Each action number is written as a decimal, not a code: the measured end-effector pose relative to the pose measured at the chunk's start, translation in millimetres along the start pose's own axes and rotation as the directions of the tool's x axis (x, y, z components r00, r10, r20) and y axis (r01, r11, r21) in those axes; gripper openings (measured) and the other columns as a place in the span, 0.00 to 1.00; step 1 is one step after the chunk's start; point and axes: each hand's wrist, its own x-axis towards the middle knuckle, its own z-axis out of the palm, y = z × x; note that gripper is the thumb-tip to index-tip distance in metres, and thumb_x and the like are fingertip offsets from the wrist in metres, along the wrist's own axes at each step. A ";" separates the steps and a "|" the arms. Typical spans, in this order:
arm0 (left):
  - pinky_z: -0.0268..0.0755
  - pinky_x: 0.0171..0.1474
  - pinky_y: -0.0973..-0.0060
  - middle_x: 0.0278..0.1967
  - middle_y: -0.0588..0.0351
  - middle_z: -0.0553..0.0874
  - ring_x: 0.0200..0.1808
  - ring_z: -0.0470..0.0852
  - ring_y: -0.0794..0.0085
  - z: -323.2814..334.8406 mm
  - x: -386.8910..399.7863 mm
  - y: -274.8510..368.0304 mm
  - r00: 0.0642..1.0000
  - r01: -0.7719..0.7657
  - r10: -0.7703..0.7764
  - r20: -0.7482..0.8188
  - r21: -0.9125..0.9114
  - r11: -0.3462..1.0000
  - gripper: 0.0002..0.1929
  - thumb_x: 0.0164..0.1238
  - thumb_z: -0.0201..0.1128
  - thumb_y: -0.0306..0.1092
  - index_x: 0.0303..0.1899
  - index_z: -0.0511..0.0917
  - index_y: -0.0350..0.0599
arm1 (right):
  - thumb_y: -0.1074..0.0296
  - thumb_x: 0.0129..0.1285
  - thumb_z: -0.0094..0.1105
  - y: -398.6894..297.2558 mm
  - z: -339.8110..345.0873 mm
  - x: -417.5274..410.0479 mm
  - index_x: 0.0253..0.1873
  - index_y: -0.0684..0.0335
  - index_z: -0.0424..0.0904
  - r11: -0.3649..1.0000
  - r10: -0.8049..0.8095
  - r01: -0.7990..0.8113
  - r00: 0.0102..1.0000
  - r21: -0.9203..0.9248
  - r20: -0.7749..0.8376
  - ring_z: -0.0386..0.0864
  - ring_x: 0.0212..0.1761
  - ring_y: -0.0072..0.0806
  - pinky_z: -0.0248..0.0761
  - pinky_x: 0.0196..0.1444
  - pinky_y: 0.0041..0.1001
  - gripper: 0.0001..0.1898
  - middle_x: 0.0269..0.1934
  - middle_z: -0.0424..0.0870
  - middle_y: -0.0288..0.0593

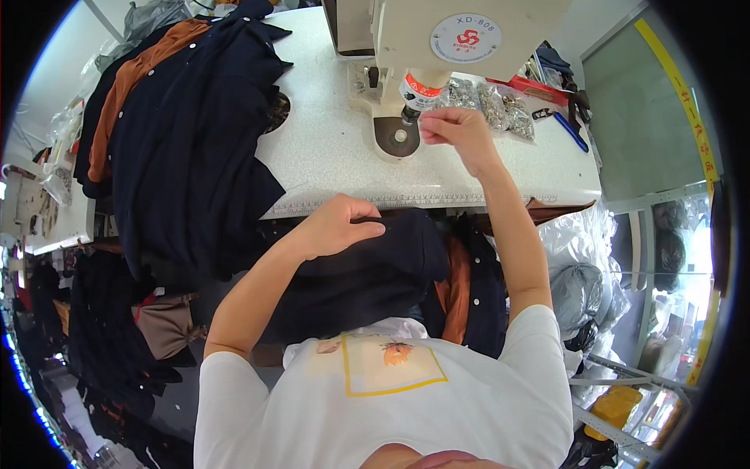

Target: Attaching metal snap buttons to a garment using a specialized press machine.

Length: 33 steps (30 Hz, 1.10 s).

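Note:
My left hand [345,225] pinches the edge of a dark navy garment [375,258] between thumb and fingers, just in front of the white table's edge. The garment hangs across my lap. My right hand [454,132] is raised beside the press head [410,111] of a snap-fastening machine [469,38], its thumb and fingertips together; whether a small part is between them cannot be told. Below the press head, left of my right hand, a pale round piece lies on the machine's lower die [400,136].
Several navy garments [193,129] with white buttons are heaped at the table's left. Bags of metal fasteners [495,105], a red tray [536,89] and blue-handled pliers [571,132] lie at the right. A printed ruler [410,198] runs along the table's front edge.

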 end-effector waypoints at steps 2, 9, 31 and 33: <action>0.67 0.38 0.85 0.29 0.65 0.81 0.33 0.73 0.88 0.4 0.8 -0.9 1.000 0.002 -0.002 0.007 0.007 1.000 0.08 0.65 0.62 0.30 0.38 0.80 0.34 | 0.75 0.62 0.61 1.7 8.2 -5.2 0.44 0.75 0.80 0.999 -0.009 0.008 1.000 0.048 0.006 0.83 0.35 0.27 0.79 0.41 0.22 0.09 0.35 0.84 0.46; 0.67 0.37 0.85 0.30 0.65 0.81 0.33 0.73 0.88 3.1 -2.8 0.2 1.000 -0.002 0.002 -0.013 0.009 1.000 0.08 0.65 0.63 0.30 0.38 0.80 0.33 | 0.77 0.62 0.60 0.7 16.6 -3.5 0.45 0.76 0.78 0.996 0.040 -0.043 0.999 0.078 0.034 0.84 0.37 0.30 0.80 0.44 0.23 0.09 0.37 0.84 0.50; 0.65 0.35 0.86 0.28 0.67 0.80 0.31 0.72 0.88 3.6 -9.4 -1.3 0.998 0.032 -0.033 -0.049 -0.020 0.999 0.07 0.64 0.63 0.30 0.37 0.81 0.34 | 0.83 0.62 0.51 3.5 31.9 -4.3 0.45 0.75 0.76 0.828 0.045 -0.125 0.987 0.546 0.157 0.82 0.47 0.31 0.77 0.51 0.23 0.08 0.45 0.81 0.52; 0.65 0.36 0.86 0.28 0.67 0.80 0.31 0.72 0.88 4.6 -11.5 2.0 0.999 0.015 -0.017 -0.050 -0.032 0.999 0.07 0.64 0.63 0.30 0.37 0.81 0.34 | 0.83 0.62 0.50 1.6 30.5 -7.8 0.46 0.75 0.75 0.825 0.052 -0.130 0.987 0.550 0.154 0.82 0.47 0.32 0.77 0.52 0.23 0.08 0.46 0.80 0.52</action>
